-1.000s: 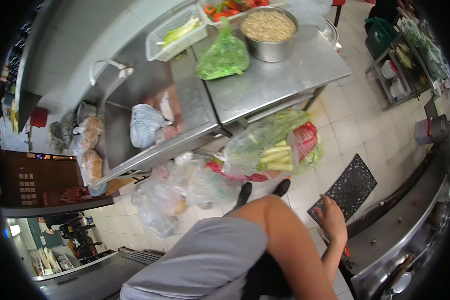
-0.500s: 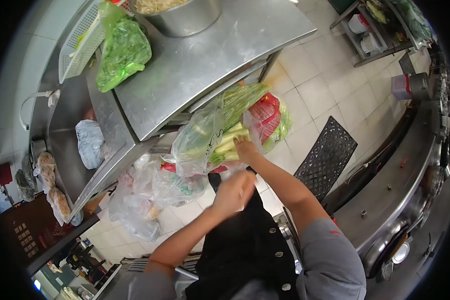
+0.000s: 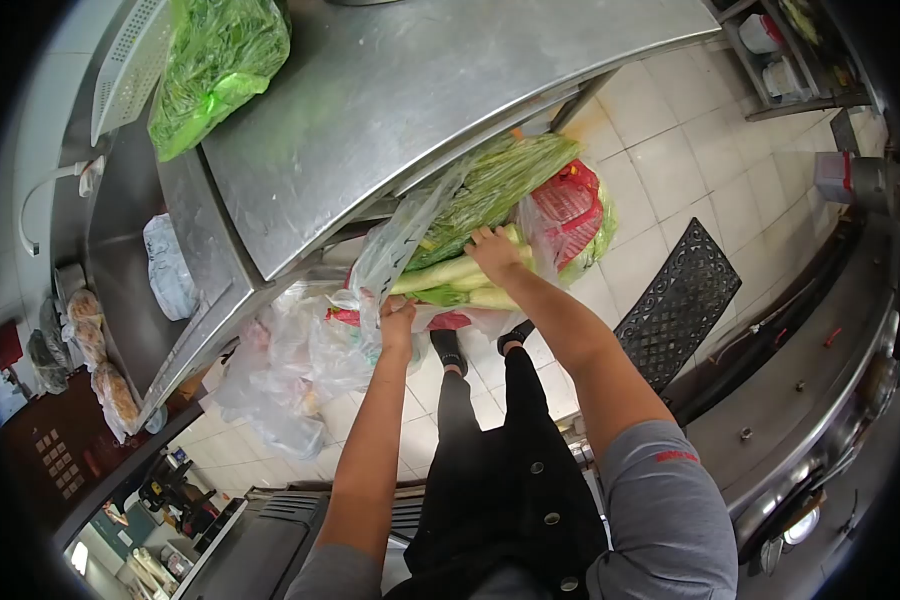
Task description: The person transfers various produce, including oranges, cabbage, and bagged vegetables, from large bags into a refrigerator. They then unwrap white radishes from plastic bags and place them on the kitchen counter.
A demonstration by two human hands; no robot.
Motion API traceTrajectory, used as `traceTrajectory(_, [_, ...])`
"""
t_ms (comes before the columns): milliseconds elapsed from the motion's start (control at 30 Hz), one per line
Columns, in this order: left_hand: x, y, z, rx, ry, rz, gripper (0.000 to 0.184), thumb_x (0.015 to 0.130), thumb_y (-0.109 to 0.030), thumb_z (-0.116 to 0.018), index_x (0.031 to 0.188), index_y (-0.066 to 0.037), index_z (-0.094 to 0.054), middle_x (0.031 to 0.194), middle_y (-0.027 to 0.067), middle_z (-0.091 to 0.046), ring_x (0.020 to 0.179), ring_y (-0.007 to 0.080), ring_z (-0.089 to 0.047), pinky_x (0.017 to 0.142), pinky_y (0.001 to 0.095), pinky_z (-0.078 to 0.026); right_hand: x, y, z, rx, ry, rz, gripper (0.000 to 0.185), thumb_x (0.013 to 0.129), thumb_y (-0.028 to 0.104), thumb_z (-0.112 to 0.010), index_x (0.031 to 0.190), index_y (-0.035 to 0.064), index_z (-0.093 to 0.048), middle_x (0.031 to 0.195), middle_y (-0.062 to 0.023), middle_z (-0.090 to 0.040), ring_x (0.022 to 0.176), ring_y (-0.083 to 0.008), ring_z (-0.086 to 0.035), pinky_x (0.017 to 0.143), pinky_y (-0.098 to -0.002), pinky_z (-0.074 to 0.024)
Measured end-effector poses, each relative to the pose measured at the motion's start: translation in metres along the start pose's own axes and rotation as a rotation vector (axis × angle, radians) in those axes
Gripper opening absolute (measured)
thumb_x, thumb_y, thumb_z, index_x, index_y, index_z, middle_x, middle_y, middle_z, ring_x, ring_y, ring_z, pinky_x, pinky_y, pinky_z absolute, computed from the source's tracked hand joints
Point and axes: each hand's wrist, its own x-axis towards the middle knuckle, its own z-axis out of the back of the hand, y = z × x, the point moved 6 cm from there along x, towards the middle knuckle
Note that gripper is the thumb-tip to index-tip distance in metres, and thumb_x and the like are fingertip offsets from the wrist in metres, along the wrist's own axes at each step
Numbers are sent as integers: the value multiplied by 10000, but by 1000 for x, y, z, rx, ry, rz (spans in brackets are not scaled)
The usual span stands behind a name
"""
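Observation:
A clear plastic bag (image 3: 372, 262) lies open in front of me, full of greens. Inside it are long pale vegetables (image 3: 440, 275) with green leafy ends; their exact kind I cannot make out. Over the upper pale stalks curl the fingers of my right hand (image 3: 494, 252). At the bag's near left edge, my left hand (image 3: 398, 320) is closed on the plastic. Long thin green stalks in plastic (image 3: 510, 175) lie beyond my right hand. Beside them is a red net bag (image 3: 575, 210) with pale green leaves showing at its side.
A steel table (image 3: 370, 110) stands above the bags, with a bagged bunch of greens (image 3: 220, 70) on it. To the left is a sink (image 3: 120, 215). Crumpled clear bags (image 3: 280, 375) lie left of my feet. A black mat (image 3: 682, 300) lies right, before the stove counter (image 3: 770, 420).
My left hand has moved from near my body out to the bag's edge. The bag's mouth is pulled wider, showing more of the pale vegetables. The view has shifted.

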Motion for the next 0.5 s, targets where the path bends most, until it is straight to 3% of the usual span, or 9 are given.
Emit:
traceTrajectory(133, [18, 10, 0, -39, 3, 116, 661, 831, 11, -600, 1409, 3, -281, 1382, 140, -402, 1158, 255, -534, 893, 370, -503, -6, 8, 7, 45, -165, -9, 330, 799, 156, -596, 1126, 117, -590, 1191, -88, -523, 1118, -246, -489, 876, -407, -424])
traceTrajectory(233, [18, 22, 0, 35, 52, 185, 694, 794, 16, -617, 1410, 0, -299, 1379, 128, -403, 1128, 251, -530, 880, 372, -498, -14, 27, 0, -66, -14, -18, 318, 790, 163, -589, 1101, 96, -583, 1120, -94, -553, 1032, -242, -523, 803, -393, -444])
traceTrajectory(300, [-30, -22, -17, 65, -102, 132, 313, 793, -17, -565, 1098, -52, -508, 965, 71, -575, 848, 185, -603, 677, 305, -507, -40, 33, 23, -82, -183, -50, 283, 805, 159, -565, 1077, 80, -575, 1073, -95, -566, 991, -248, -531, 792, -393, -437])
traceTrajectory(333, [-26, -16, -15, 67, -98, 133, 313, 793, -17, -565, 1098, -52, -508, 965, 71, -575, 848, 185, -603, 677, 305, -507, -54, 35, 36, -63, -260, -73, 319, 758, 167, -620, 1061, 83, -562, 1063, -103, -559, 993, -262, -529, 806, -399, -431])
traceTrajectory(400, [-6, -5, -2, 309, -73, -160, 446, 815, -75, -556, 1248, -11, -470, 1073, 146, -619, 931, 273, -631, 781, 361, -514, -80, 27, 58, 30, -199, -111, 350, 726, 163, -647, 1054, 82, -555, 1063, -104, -559, 1002, -270, -529, 817, -410, -428])
traceTrajectory(500, [26, 17, 26, 494, -103, -155, 491, 831, -47, -536, 1313, -30, -447, 1167, 142, -586, 924, 206, -607, 759, 312, -500, -124, 9, 76, 135, -136, -177, 441, 670, 140, -682, 1080, 73, -533, 1067, -117, -551, 1014, -293, -526, 824, -426, -427])
